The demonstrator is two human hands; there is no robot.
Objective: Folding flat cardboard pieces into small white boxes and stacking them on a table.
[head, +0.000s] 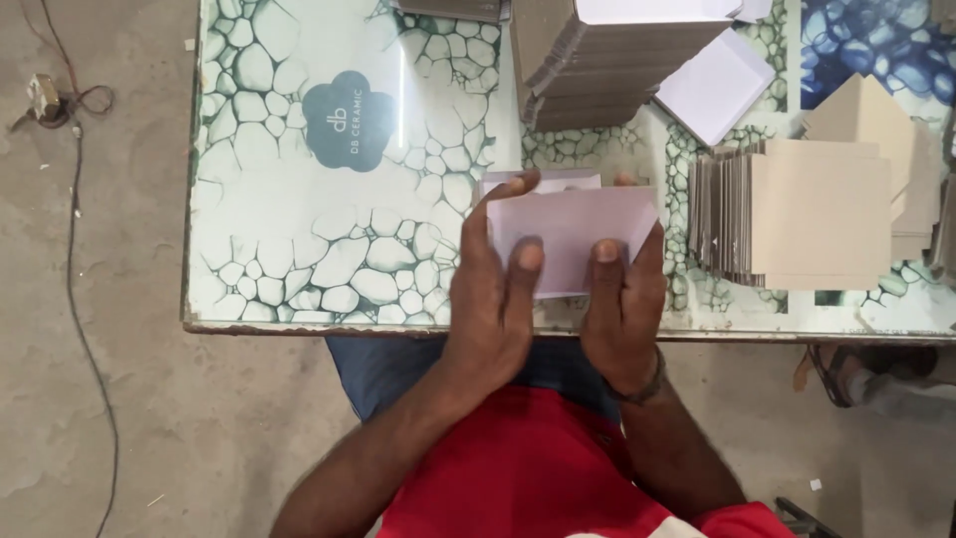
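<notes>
Pale card sheet (pixel 573 234), white with a faint lilac cast, is lying at the near edge of the desk (pixel 299 199), at the 6 o'clock side of the tiled top, and we are pressing it flat with both hands. Our left hand (pixel 493 299) is covering the sheet's left end, its fingers (pixel 528 257) spread apart and one reaching over the far edge; our right hand (pixel 622 299) is gripping the right end, thumb tip on top and the remaining fingers curled behind, so both are clamped on the sheet. A second, smaller pale piece (pixel 558 180) is showing just beyond it, touching or tucked under; we cannot tell which. At 12 o'clock a tall grey board stack (pixel 588 70) is standing, at 3 o'clock a fanned pile of beige cards (pixel 807 214). We are judging the step to be folding or creasing the sheet. The next move is calling for edges kept aligned, with even pressure along the fold line.
</notes>
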